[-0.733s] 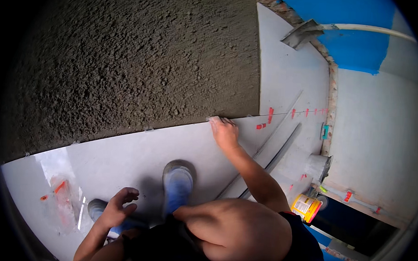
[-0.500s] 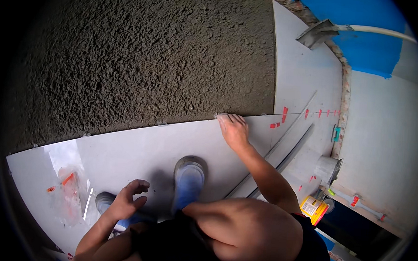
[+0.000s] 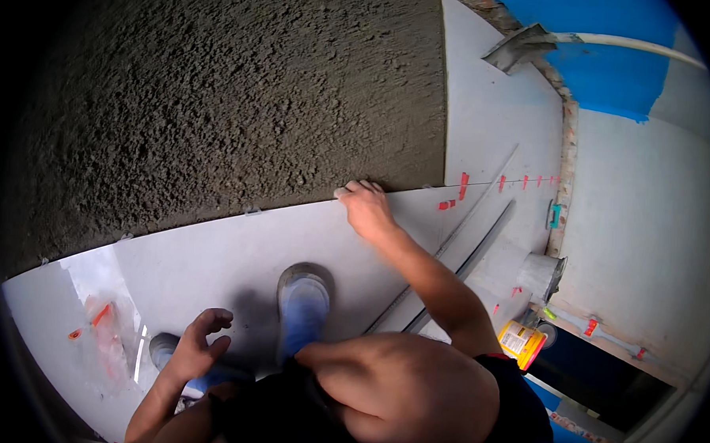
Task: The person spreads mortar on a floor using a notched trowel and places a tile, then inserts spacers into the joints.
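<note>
My right hand [image 3: 363, 210] is at the long edge of a pale floor tile [image 3: 179, 265], its fingers curled over the border with the rough grey mortar bed [image 3: 217, 112]; whatever is at the fingertips is hidden. Small translucent clips [image 3: 252, 211] sit along that edge. Lower left, my left hand [image 3: 199, 349] hangs above the tile with nothing in it, fingers loosely bent and thumb apart. My shoe [image 3: 304, 302] stands on the tile between my hands, the other partly hidden behind my left hand.
A metal-bladed tool [image 3: 517, 46] with a long pole lies upper right. Two long bars [image 3: 485, 239], red marks [image 3: 463, 187], a teal-handled tool [image 3: 555, 214] and a yellow bucket [image 3: 516, 343] are on the right. A crumpled clear bag [image 3: 112, 349] lies at the lower left.
My right hand has shifted slightly left along the tile edge and its fingers look more bunched. My left hand has hardly moved; the view has shifted a little.
</note>
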